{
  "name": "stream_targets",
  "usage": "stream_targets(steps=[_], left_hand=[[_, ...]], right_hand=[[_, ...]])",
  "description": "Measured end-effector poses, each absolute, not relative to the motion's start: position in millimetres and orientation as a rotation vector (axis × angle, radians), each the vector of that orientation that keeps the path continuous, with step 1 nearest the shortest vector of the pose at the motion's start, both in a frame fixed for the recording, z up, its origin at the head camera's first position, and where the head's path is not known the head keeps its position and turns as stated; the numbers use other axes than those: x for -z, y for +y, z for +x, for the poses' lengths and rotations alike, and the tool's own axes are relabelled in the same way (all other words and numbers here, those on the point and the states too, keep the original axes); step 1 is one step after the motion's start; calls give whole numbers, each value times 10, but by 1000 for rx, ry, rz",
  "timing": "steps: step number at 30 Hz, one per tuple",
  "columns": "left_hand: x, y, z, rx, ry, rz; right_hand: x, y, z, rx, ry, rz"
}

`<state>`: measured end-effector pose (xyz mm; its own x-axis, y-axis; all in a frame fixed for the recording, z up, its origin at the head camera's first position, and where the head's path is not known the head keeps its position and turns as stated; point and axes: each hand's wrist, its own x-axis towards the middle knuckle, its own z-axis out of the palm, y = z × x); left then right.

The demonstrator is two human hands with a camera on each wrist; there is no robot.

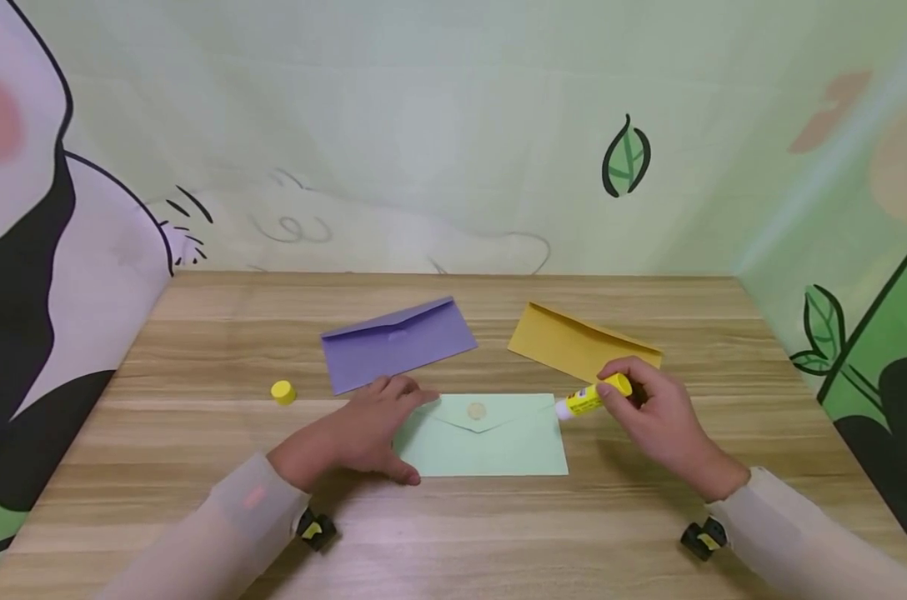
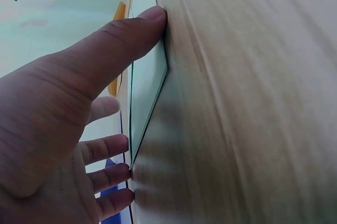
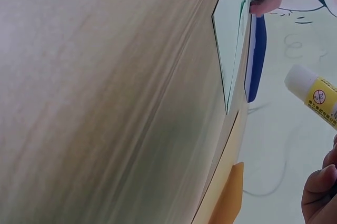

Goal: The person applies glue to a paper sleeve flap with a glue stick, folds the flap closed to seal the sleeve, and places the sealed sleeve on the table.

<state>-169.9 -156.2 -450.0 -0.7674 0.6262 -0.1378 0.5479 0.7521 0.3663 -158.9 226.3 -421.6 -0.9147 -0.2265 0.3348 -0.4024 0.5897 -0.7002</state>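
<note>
A mint-green envelope (image 1: 498,450) lies flat in front of me, its pointed flap folded down with a round tan sticker (image 1: 477,411) near the flap's tip. My left hand (image 1: 367,425) rests at the envelope's left end, thumb at the near edge and fingers spread towards the far edge. In the left wrist view the thumb (image 2: 142,23) touches the envelope (image 2: 147,87). My right hand (image 1: 659,417) pinches an uncapped yellow glue stick (image 1: 588,398), tilted, its white end by the envelope's right upper corner. In the right wrist view the glue stick (image 3: 316,95) appears apart from the paper.
Behind the mint envelope lie a purple envelope (image 1: 401,346) on the left and a yellow-orange envelope (image 1: 566,343) on the right, partly behind my right hand. A yellow cap (image 1: 283,392) sits left of my left hand. A printed cloth backdrop (image 1: 423,125) borders the wooden table (image 1: 453,542).
</note>
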Motion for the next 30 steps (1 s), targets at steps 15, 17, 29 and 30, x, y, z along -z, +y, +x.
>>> stream_targets(steps=[15,17,29,30], left_hand=[[4531,-1380,-1706,-391,2714,961],[4549,-1327,-1716,-366,2721,960],[4584,-884,-1752,-314,2706,1001],[4585,-843,-1754,-303,2707,1005]], right_hand=[[4169,2246,-1620,-1265,-2606,521],[4167,2243,-1631,-1261,-2598,527],[4123,2231,-1646,-1253,-2588,530],[4114,2229,-1644,-1257,-2587,526]])
